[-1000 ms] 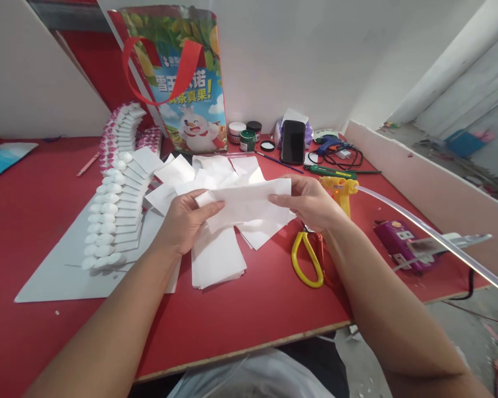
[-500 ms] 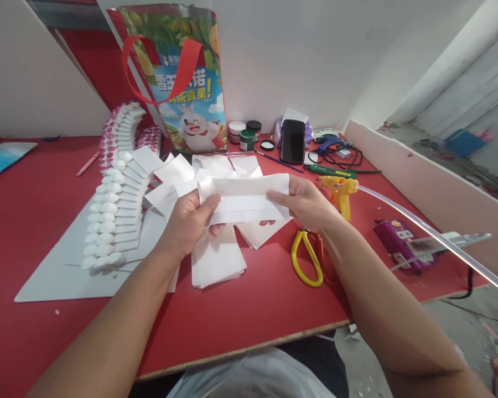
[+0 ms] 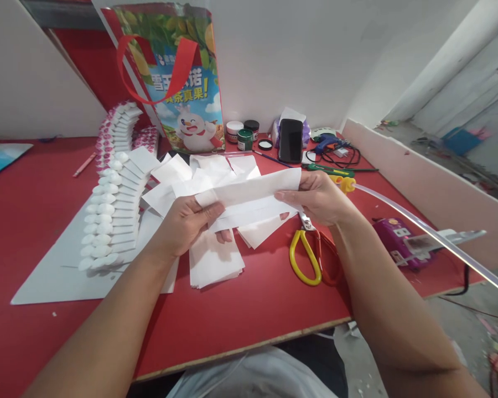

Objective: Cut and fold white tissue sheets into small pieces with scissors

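Note:
A folded strip of white paper [image 3: 253, 194] is stretched between my two hands above the table. My left hand [image 3: 191, 221] pinches its left end, thumb on top. At the other end my right hand [image 3: 321, 198] grips it the same way, a little higher, so the strip tilts up to the right. Beneath it lie a stack of white paper pieces [image 3: 216, 262] and more loose white sheets [image 3: 174, 172]. Scissors [image 3: 306, 257] with one yellow and one red handle rest below my right hand. The yellow glue gun [image 3: 347, 184] is partly hidden behind that hand.
On the left, a curved row of white spoon-like pieces [image 3: 108, 210] lies over a white board [image 3: 50, 276]. A printed bag [image 3: 186, 83] stands behind, beside paint jars [image 3: 244, 139]. A phone [image 3: 291, 141] leans at the back. A purple box [image 3: 398, 240] sits right, under the glue stick.
My right hand has moved right and slightly up with its end of the paper, so the strip slants more. The left hand has shifted slightly. More of the scissors shows.

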{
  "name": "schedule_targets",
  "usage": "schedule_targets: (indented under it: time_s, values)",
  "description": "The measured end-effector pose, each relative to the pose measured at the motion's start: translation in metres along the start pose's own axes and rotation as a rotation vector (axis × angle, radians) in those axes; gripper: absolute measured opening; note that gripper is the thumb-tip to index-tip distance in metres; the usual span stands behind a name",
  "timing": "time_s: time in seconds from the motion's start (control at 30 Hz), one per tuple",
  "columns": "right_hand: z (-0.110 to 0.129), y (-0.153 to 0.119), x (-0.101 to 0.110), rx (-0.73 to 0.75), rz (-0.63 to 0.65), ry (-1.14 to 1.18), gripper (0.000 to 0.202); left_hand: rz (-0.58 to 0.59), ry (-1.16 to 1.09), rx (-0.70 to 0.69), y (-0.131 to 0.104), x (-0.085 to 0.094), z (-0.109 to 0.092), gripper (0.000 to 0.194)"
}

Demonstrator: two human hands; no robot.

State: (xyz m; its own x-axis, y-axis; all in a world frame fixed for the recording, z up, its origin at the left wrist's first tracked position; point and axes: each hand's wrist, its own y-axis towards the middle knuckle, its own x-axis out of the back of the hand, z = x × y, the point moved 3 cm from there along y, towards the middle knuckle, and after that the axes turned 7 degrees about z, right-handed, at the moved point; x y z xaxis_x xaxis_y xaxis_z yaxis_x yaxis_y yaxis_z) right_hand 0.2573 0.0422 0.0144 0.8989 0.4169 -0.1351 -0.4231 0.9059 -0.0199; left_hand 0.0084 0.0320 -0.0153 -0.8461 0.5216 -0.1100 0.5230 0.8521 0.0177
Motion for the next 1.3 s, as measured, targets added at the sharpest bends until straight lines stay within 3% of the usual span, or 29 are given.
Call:
schedule_targets:
  time_s: [0.23,0.37,0.6,0.8,0.93,1.13,1.3]
  values:
    - [0.002,0.001,0.002,0.023,-0.057,0.011,0.015,-0.025,-0.062,-0.035,0.0,-0.001,-0.002,0.016]
    - [0.006,0.001,0.0,0.029,-0.003,0.004,0.017,0.037,-0.168,-0.057,-0.001,-0.004,-0.005,0.031]
    - [0.008,0.002,-0.001,0.065,0.051,-0.01,0.018,0.041,-0.184,-0.073,-0.003,-0.005,-0.005,0.012]
    - [0.009,0.0,-0.007,0.075,0.124,-0.137,0.014,0.323,-0.379,0.157,0.0,-0.001,-0.002,0.03]
    - [0.006,0.001,-0.02,0.055,0.212,-0.2,0.014,0.408,-0.442,0.349,-0.002,-0.011,0.003,0.057]
    - [-0.001,0.003,-0.033,0.015,0.335,-0.259,0.018,0.501,-0.235,0.502,-0.01,-0.03,0.008,0.032]
    - [-0.006,0.004,-0.032,-0.008,0.341,-0.231,0.013,0.488,-0.188,0.555,-0.01,-0.031,0.008,0.031]
